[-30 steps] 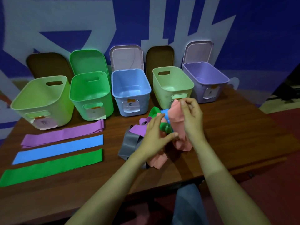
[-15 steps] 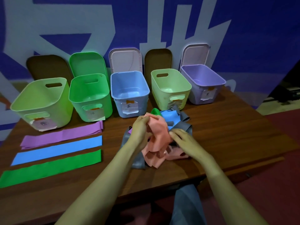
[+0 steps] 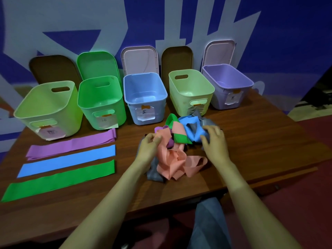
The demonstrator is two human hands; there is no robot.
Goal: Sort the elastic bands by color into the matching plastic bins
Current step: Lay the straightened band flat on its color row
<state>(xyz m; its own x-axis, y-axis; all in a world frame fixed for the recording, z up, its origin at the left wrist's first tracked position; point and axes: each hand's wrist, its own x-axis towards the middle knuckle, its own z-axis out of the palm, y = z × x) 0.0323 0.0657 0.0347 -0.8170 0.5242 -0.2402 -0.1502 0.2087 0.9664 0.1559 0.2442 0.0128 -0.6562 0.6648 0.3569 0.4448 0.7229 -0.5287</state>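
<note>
Currently your left hand [image 3: 150, 146] pinches the salmon band [image 3: 170, 159] in the tangle [image 3: 179, 139] on the bench [image 3: 260, 141]; your right hand [image 3: 214, 143] rests on the crumpled blue band [image 3: 193, 130], grip indeterminate. Pin the pile and draw salmon free slowly.

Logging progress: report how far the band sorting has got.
Done: nothing binned; the row of five open plastic bins shows no bands inside. A purple elastic band, a blue elastic band and a green elastic band lie flat outside them. In hand: the left hand has a grip on a salmon elastic band in the tangled pile of bands; the right hand rests on it. Left: untangle and bin everything.
</note>
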